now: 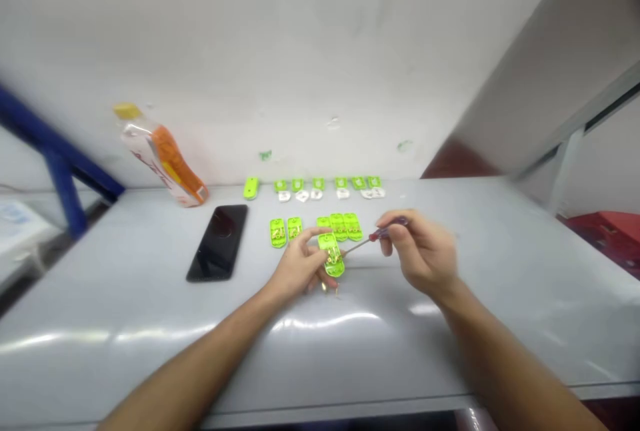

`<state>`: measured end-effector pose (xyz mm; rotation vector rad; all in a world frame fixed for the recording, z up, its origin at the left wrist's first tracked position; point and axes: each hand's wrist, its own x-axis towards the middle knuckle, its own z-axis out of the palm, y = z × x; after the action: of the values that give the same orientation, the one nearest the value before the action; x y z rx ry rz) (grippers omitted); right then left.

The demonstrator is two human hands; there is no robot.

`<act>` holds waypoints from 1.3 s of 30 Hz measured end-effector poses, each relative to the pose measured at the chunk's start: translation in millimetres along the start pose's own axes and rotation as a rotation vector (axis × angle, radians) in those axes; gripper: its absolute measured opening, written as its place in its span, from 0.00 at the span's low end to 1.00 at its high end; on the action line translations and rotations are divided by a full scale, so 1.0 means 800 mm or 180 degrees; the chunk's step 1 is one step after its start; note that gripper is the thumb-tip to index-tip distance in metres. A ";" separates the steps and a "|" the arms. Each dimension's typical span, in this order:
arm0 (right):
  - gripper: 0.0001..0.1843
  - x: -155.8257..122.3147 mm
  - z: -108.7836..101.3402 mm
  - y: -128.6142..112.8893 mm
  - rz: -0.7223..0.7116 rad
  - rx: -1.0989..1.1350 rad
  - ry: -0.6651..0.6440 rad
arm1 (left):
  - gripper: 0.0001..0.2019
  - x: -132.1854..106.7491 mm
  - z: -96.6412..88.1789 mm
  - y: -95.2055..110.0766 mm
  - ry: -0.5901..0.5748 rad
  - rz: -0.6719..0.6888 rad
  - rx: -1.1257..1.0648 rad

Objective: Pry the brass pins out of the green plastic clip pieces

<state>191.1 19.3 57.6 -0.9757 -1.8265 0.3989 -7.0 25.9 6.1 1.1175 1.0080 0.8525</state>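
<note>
lime-green plastic piece with brass fittings [330, 254] pinched in the left hand [300, 264], low over the grey surface [450, 351]; small red-handled screwdriver [387, 231] gripped in the right hand [423, 251], tip at the piece. five more fitted green pieces [340, 226] just beyond; farther back, a row of green pieces [325, 183] and separate white pieces [315, 194], seemingly not yet joined.

Grey metal table [125, 364] | black smartphone [218, 243] | green plug housings [278, 232] | orange-labelled bottle [165, 154]

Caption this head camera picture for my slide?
Left hand holds a green plastic piece; right hand holds a screwdriver.
</note>
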 end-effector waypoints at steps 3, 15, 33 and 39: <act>0.07 0.002 0.000 -0.001 -0.0028 -0.0091 -0.0093 | 0.23 0.000 0.000 -0.001 0.0050 0.0007 -0.0008; 0.18 0.005 0.007 -0.003 -0.1010 -0.0434 -0.0036 | 0.19 -0.005 0.009 0.009 0.0300 0.0053 0.0269; 0.03 0.007 -0.007 -0.001 -0.1056 -0.1177 -0.0384 | 0.17 -0.003 0.011 -0.002 0.0416 0.0210 0.0472; 0.08 0.008 -0.016 0.005 -0.0471 -0.1206 -0.0912 | 0.17 0.000 0.006 -0.006 0.0542 0.0188 0.0521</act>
<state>203.2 24.5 64.8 -1.0679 -2.2743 0.1034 -2.2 22.9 1.8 1.2334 1.2077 0.9377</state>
